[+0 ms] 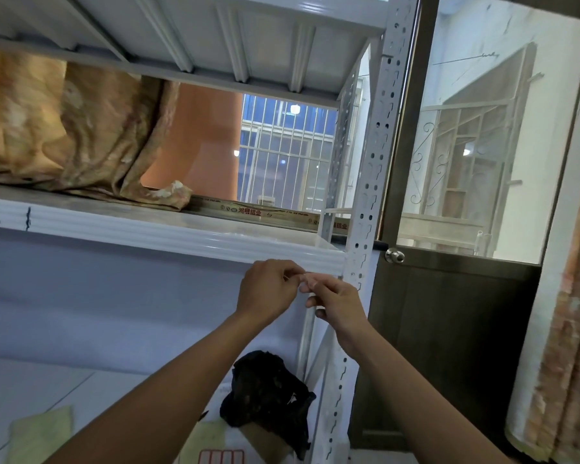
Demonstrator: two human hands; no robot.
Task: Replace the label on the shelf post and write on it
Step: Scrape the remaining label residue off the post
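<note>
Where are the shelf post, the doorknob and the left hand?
Shelf post [371, 182], head view: perforated front face.
Doorknob [394, 255], head view: round metal knob.
Left hand [268, 289], head view: back of the hand.

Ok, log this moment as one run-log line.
step: label handling | left hand: pinches small piece | right hand: pinches same piece | shelf post: just right of hands | pen: none in view

Both hands meet up by the white shelf edge [181, 237], just beside the perforated shelf post [372, 182], left hand [268, 291] and right hand [340, 304] pinching one small pale scrap [303, 277] between them, too tiny to make out, with a crumpled black cloth [268, 390] lower down beside the same post.
</note>
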